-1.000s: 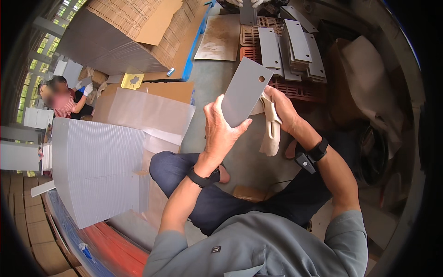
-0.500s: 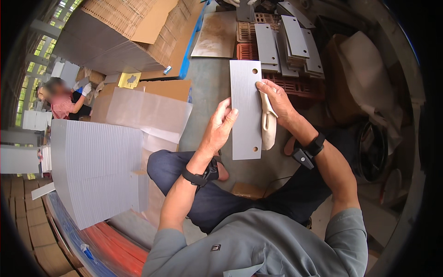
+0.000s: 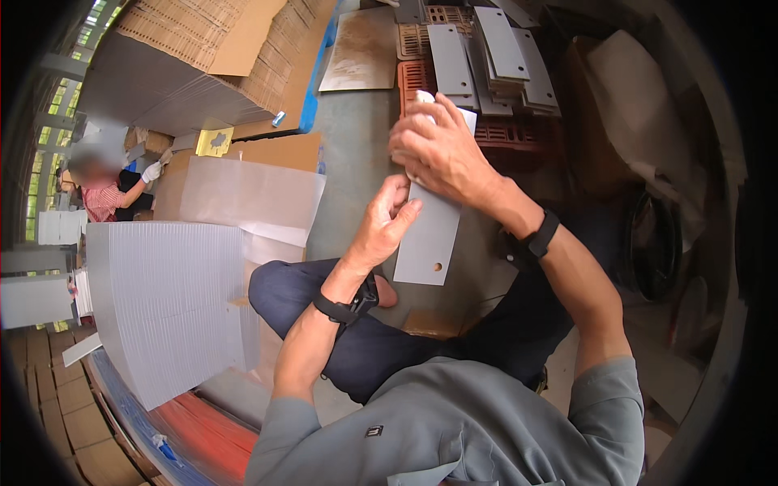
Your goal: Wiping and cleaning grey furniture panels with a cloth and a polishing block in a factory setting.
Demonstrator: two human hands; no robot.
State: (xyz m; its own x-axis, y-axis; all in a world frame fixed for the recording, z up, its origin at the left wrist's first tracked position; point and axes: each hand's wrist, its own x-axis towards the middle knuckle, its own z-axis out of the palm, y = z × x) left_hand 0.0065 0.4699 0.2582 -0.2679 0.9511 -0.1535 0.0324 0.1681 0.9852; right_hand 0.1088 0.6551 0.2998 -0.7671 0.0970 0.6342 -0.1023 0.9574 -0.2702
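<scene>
Grey panel (image 3: 429, 240): I have the left hand (image 3: 379, 227) clamped on its edge, likely steadying it beneath the right hand (image 3: 447, 155), whose grip I can't tell.

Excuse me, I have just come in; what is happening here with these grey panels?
A person is handling one grey panel with two bare hands. The left hand holds its left edge. The right hand, slightly blurred, is over its upper part, with what looks like pale cloth at the fingers. Beyond, more grey panels lie on slotted crates. A tall stack of grey sheets stands to the left, and farther off is a co-worker.
</scene>
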